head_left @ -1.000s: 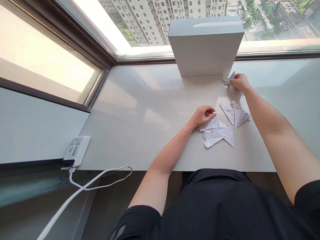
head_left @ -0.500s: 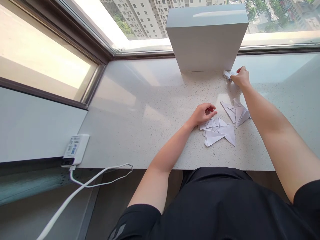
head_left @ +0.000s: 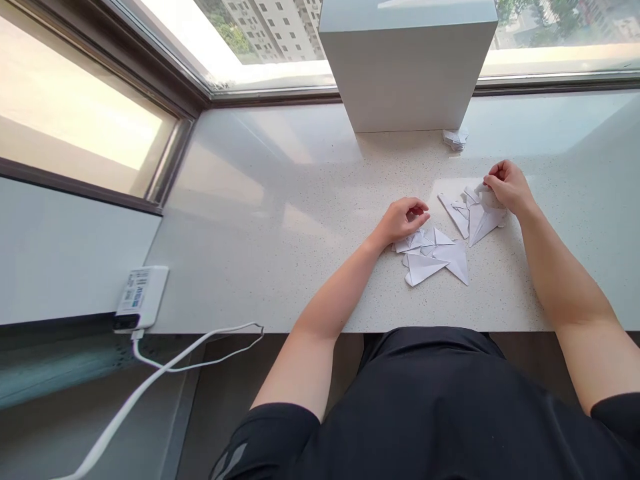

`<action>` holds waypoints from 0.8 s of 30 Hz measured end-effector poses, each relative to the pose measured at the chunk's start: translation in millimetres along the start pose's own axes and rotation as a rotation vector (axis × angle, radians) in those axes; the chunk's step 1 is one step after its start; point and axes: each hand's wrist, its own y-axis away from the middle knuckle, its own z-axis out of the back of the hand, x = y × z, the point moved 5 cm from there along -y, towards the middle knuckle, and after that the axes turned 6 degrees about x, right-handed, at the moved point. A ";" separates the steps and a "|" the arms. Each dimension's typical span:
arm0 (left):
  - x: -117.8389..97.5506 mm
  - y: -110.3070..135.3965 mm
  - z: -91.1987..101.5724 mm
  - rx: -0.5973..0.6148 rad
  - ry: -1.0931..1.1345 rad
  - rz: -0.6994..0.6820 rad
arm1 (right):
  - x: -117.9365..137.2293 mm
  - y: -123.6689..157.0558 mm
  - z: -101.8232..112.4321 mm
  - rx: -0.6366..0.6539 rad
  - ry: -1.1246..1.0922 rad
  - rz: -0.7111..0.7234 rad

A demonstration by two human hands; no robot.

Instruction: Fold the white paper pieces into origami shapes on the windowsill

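Note:
Two loose heaps of folded white paper pieces lie on a pale speckled counter. My left hand rests curled beside the nearer heap, its fingertips touching the heap's left edge. My right hand is closed in a pinch on a folded piece at the top of the further heap. A small folded paper piece lies by itself at the foot of a grey box, apart from both hands.
The grey box stands at the back of the counter against the window frame. A white power bank sits at the counter's left front corner, with a white cable hanging off the edge.
My right hand let go of the small folded piece by the box and drew back to the further heap, where it now pinches a piece. My left hand has hardly moved.

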 end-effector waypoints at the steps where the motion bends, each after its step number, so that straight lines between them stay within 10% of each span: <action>1: 0.0 0.7 0.7 -0.002 -0.003 -0.001 | -1.2 13.7 -0.3 -0.019 -0.016 -0.034; 15: 13.9 4.5 11.1 -0.101 0.087 -0.011 | 55.3 75.0 -24.2 -0.066 0.158 0.253; 24: 21.2 0.8 13.2 -0.174 0.183 0.013 | 121.1 128.3 -114.4 0.431 0.188 0.743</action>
